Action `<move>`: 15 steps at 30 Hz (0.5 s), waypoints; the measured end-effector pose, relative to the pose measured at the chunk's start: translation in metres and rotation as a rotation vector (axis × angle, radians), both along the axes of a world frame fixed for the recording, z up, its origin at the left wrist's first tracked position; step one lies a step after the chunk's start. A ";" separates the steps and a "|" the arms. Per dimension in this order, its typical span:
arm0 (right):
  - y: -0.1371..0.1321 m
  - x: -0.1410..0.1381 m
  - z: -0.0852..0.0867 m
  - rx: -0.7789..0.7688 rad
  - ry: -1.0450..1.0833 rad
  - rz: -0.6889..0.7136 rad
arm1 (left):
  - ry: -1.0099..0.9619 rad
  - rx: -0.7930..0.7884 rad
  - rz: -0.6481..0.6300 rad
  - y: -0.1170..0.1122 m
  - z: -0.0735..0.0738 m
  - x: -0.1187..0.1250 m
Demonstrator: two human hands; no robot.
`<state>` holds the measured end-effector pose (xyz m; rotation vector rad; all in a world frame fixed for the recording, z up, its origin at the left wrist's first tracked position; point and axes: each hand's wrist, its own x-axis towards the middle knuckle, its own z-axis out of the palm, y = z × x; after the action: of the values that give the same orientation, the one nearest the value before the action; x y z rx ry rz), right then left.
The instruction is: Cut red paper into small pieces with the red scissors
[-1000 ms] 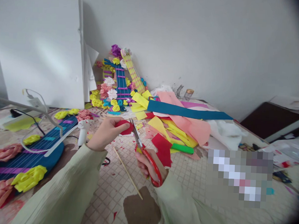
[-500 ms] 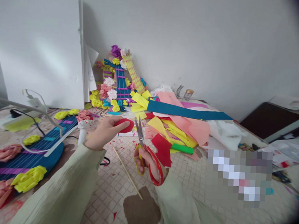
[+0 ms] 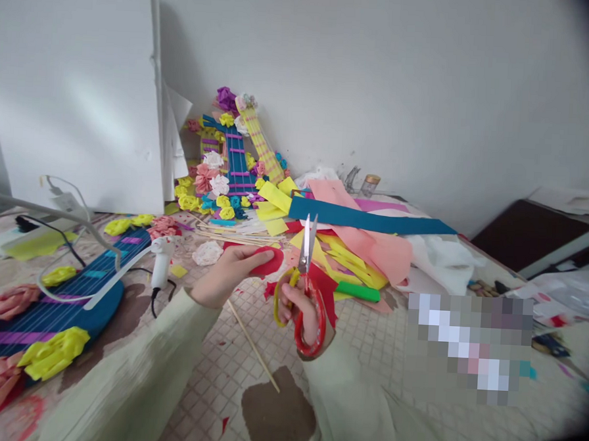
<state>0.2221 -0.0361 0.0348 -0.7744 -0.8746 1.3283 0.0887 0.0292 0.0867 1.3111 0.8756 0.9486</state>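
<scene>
My left hand [image 3: 225, 276] pinches a small round red paper piece [image 3: 268, 262] above the table. My right hand [image 3: 297, 309] grips scissors [image 3: 305, 283] with red and yellow handles, their blades slightly apart and pointing up, just right of the red piece and not touching it. A thin wooden stick [image 3: 253, 347] lies on the table below both hands. A red paper sheet [image 3: 325, 284] lies right behind the scissors.
A heap of coloured paper sheets [image 3: 353, 240] fills the middle back. Paper guitars with paper flowers lean on the wall [image 3: 236, 158] and lie at the left [image 3: 47, 313]. A white glue gun [image 3: 161, 263] stands left of my hands. White boards [image 3: 79, 91] stand at the back left.
My left hand with the red piece has moved right and a little down. The scissors have swung upright and away from the piece, blades now pointing up.
</scene>
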 end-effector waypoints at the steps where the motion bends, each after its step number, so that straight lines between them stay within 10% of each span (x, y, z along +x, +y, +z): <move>1: 0.000 0.000 0.000 -0.004 -0.001 -0.024 | -0.007 -0.010 -0.018 -0.003 -0.002 0.004; 15: -0.003 0.003 0.002 -0.020 -0.050 -0.132 | 0.123 0.076 -0.099 -0.017 -0.004 0.016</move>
<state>0.2255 -0.0391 0.0371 -0.8693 -0.8370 1.2073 0.1042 0.0117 0.0829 1.4769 0.8666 0.8380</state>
